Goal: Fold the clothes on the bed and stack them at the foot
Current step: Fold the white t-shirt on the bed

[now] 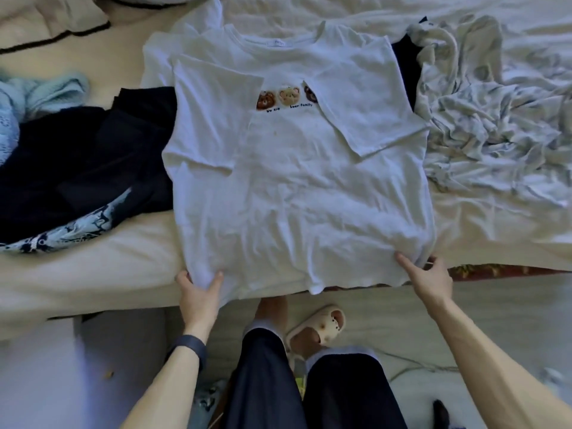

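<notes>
A white T-shirt (297, 187) with three bear faces printed on the chest lies flat on the bed, both sleeves folded inward over the front. Its hem hangs slightly over the bed's near edge. My left hand (198, 295) pinches the hem's left corner, thumb on top. My right hand (430, 280) pinches the hem's right corner. Another white garment (161, 54) lies under the shirt at its upper left.
Dark navy clothes (83, 162) with a blue-and-white patterned piece (65, 233) lie at the left, beside a light blue knit (34, 94). A crumpled pale garment (495, 119) lies at the right over a dark item (405, 66). My legs and a slipper (318, 329) stand below the bed edge.
</notes>
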A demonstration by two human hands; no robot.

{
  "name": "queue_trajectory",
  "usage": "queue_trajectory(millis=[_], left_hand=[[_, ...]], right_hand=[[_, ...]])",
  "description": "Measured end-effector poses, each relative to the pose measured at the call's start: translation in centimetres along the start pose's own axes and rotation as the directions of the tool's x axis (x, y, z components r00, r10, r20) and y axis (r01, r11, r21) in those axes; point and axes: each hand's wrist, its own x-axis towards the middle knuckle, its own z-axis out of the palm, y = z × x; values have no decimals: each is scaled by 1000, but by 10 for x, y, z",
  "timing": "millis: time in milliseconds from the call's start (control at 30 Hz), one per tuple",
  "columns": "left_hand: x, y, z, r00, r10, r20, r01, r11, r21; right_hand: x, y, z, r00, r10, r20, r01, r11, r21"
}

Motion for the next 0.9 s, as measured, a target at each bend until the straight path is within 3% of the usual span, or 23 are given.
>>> queue_trajectory(millis=[100,233,333,433,667,767,900], left_hand=[[3,-13,-3,979,-95,180,77,991,105],[-2,-31,-26,972,-35,232,10,994,108],[-10,-45,-58,970,-5,245,14,999,-35],[-27,-50,-84,976,-18,215,33,997,-64],[-75,-29,-122,980,-65,191,102,976,-191],[-98,-29,-143,977,-111,184,158,952,-263],[-129,-37,-164,961,-202,189,261,891,-371]], right_hand=[[6,14,-12,988,-44,146,55,996,-69],[9,37,-33,964,-87,251,59,991,118],[-5,49,-64,981,-126,147,61,922,382],[-34,53,-88,986,-156,62,99,836,540],[-89,43,-114,991,-136,-16,114,750,651],[-105,48,-123,994,-107,-14,94,800,592],[-125,70,-140,998,54,30,-62,851,521]])
